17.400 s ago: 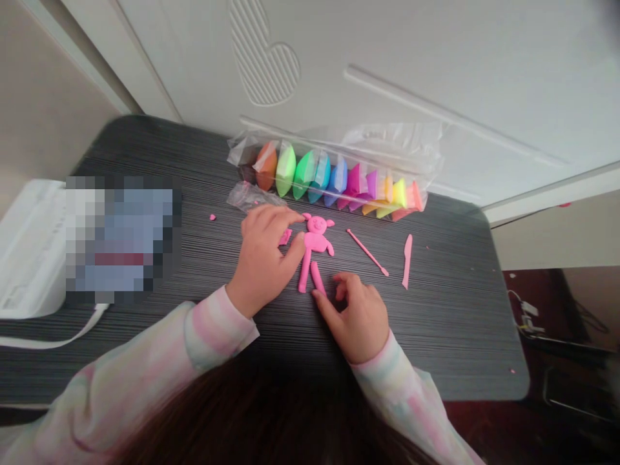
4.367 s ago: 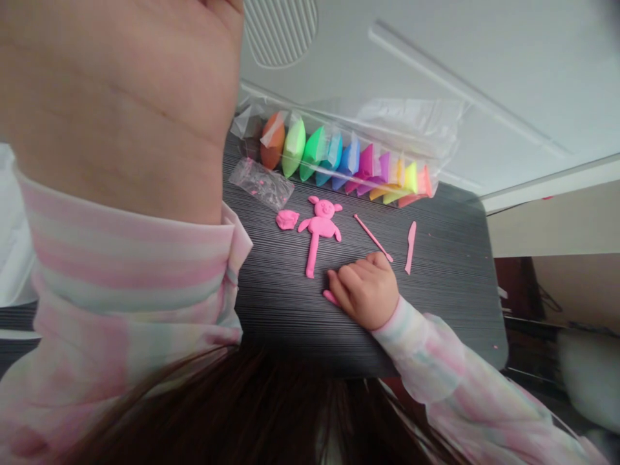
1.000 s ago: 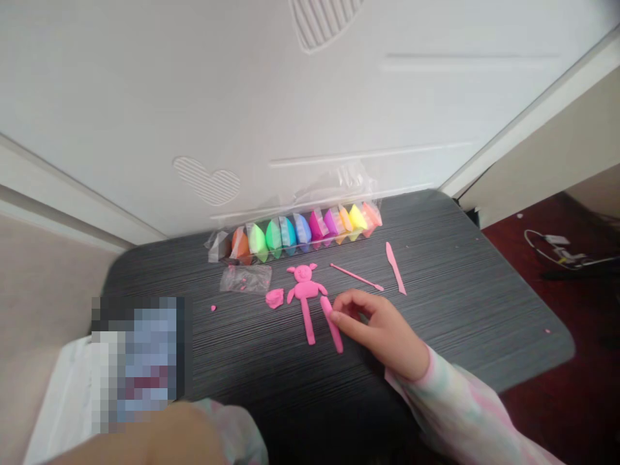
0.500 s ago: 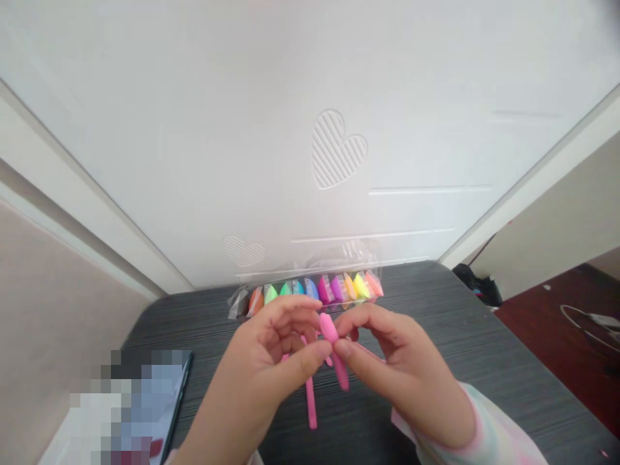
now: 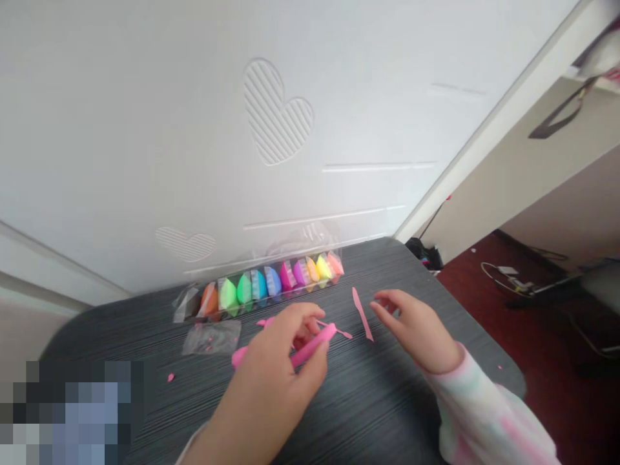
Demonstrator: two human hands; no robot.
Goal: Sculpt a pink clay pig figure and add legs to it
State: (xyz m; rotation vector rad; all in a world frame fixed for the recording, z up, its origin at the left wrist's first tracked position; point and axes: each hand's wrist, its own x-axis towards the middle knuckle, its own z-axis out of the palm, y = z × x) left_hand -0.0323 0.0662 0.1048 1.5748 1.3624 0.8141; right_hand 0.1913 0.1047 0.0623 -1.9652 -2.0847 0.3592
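My left hand [image 5: 271,381] is closed around a pink clay roll [image 5: 314,347], held between thumb and fingers above the dark table. Behind that hand lies a pink clay figure, mostly hidden; only a small part of it [image 5: 264,322] shows. A pink clay lump [image 5: 238,357] peeks out on the hand's left side. My right hand [image 5: 423,332] hovers at the right with thumb and index finger slightly apart and nothing visible between them. Just left of its fingertips lies a pink plastic knife [image 5: 362,314], not touched. The end of a thin pink modelling tool [image 5: 344,334] shows beyond my left hand.
A clear tray of several coloured clay packs [image 5: 245,289] stands along the white panel [image 5: 232,161]. A crumpled clear bag [image 5: 212,338] and a pink crumb [image 5: 171,377] lie at the left. A pixelated device [image 5: 92,413] fills the near left corner. The table's right edge drops to a red floor [image 5: 465,278].
Half a second ago both hands held the clay roll. My right hand has let go and moved right, beside the knife. The roll stays in my left hand. The view has turned right.
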